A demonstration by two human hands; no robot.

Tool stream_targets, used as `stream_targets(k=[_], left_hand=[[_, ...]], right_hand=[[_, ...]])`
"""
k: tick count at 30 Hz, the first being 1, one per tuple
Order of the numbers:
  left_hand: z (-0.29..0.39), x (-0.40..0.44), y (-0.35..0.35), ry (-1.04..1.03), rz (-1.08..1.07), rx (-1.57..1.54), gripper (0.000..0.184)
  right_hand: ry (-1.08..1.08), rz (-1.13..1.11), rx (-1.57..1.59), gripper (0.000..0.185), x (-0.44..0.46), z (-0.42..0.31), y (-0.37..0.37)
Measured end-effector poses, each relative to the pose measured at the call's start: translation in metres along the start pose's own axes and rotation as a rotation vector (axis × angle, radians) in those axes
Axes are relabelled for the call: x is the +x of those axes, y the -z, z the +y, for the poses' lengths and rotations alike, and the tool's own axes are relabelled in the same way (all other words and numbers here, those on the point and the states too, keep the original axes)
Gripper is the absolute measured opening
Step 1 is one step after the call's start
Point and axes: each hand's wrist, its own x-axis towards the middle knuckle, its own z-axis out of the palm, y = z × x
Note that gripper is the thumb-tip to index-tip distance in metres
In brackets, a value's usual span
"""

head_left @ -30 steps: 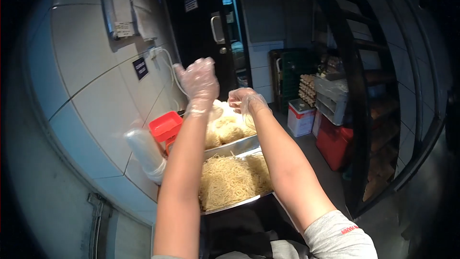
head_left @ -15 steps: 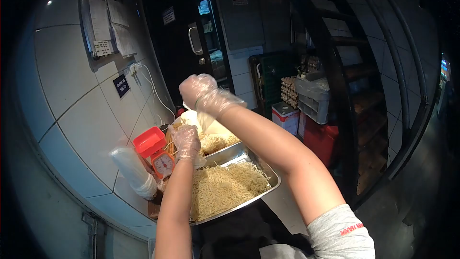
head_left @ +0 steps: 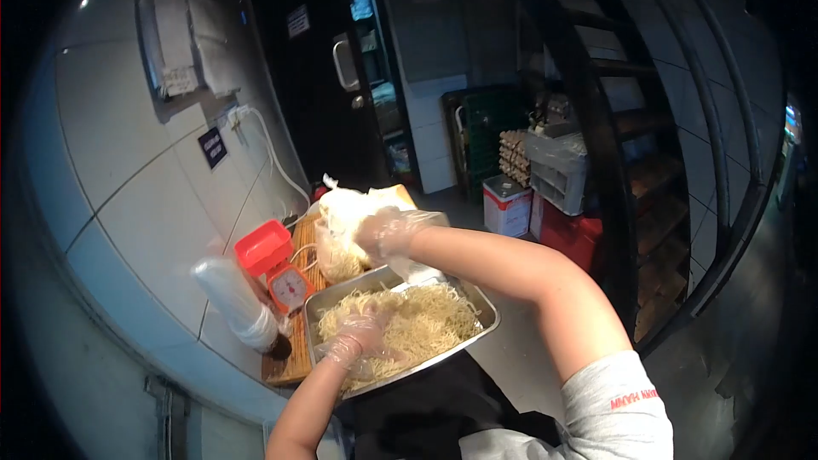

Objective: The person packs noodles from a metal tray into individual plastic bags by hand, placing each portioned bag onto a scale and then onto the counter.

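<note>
Working the noodles: the left hand [head_left: 362,332], in a clear plastic glove, is down on the loose noodles [head_left: 439,315], its fingers partly among the strands; whether they are closed on any cannot be told.
Bag side: the right hand [head_left: 383,232], also gloved, is at the pale plastic bag [head_left: 336,247] beyond the tray; blur and glare hide whether it grips the bag or only touches it.
Hands together or apart: apart, the right farther forward than the left.
Noodle tray: a metal tray [head_left: 492,317] stands at the near end of the wooden worktop [head_left: 294,366], with the noodles spread loose inside it.
Bagged part: what look like more noodles show through the lower part of the bag, just behind the tray.
Progress: some noodles seem to be bagged, while a broad loose heap lies in the tray, so the work looks well short of finished; the number of bags behind is lost in the glare.
Scale: a red scale [head_left: 290,288] with a red pan [head_left: 263,245] stands beside the tray, near the wall; its reading is too small to tell.
Plastic roll: a whitish roll of plastic [head_left: 232,302] leans near the scale.
</note>
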Motion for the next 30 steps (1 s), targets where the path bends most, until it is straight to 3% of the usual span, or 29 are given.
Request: stream_targets(k=[1, 2, 3, 5, 8, 9, 12, 14, 15, 18, 20, 22, 24, 26, 30], left_hand=[[-0.001, -0.003, 0.003, 0.008, -0.02, -0.086, 0.094], [-0.005, -0.009, 0.002, 0.021, -0.039, -0.171, 0.094], [-0.014, -0.005, -0.015, -0.015, 0.098, -0.26, 0.079], [-0.022, -0.004, -0.003, -0.054, 0.144, -0.34, 0.06], [-0.047, 0.01, -0.008, -0.019, 0.395, -0.547, 0.033], [-0.052, 0.009, 0.008, -0.037, 0.388, -0.545, 0.037], [-0.06, 0.001, 0.067, -0.099, 0.285, -0.507, 0.048], [-0.067, 0.002, 0.077, -0.125, 0.131, -0.46, 0.055], [-0.068, 0.004, 0.069, -0.098, 0.091, -0.336, 0.067], [-0.065, 0.008, 0.082, -0.11, -0.084, -0.216, 0.074], [-0.071, 0.007, 0.095, -0.082, -0.042, -0.102, 0.071], [-0.071, -0.001, 0.115, 0.037, -0.065, -0.049, 0.065], [-0.086, -0.017, 0.136, 0.133, -0.064, 0.079, 0.061], [-0.104, -0.032, 0.155, 0.21, -0.054, 0.274, 0.058], [-0.164, -0.067, 0.167, 0.454, 0.018, 0.51, 0.057]], right_hand=[[0.035, -0.219, 0.117, 0.034, -0.004, -0.006, -0.014], [0.075, -0.288, 0.199, 0.037, -0.009, -0.011, -0.039], [0.11, -0.36, 0.284, 0.041, -0.014, -0.016, -0.064], [0.174, -0.21, 0.403, 0.052, -0.03, -0.015, -0.158], [0.017, -0.205, 0.474, 0.052, -0.031, -0.031, -0.17], [-0.081, -0.233, 0.473, 0.05, -0.033, -0.031, -0.156], [-0.111, -0.178, 0.503, 0.051, -0.045, -0.002, -0.083], [-0.175, -0.346, 0.649, 0.06, -0.053, 0.012, -0.038], [-0.133, -0.353, 0.585, 0.067, -0.046, 0.017, -0.043], [0.068, -0.34, 0.502, 0.09, -0.014, 0.017, -0.069], [0.236, -0.311, 0.575, 0.106, -0.009, -0.003, -0.089], [0.123, -0.332, 0.406, 0.125, -0.008, -0.038, -0.12], [0.047, -0.455, 0.472, 0.132, -0.004, -0.06, -0.151], [0.002, -0.32, 0.415, 0.123, -0.009, -0.074, -0.137], [0.06, -0.356, 0.386, 0.123, 0.023, -0.064, -0.163]])
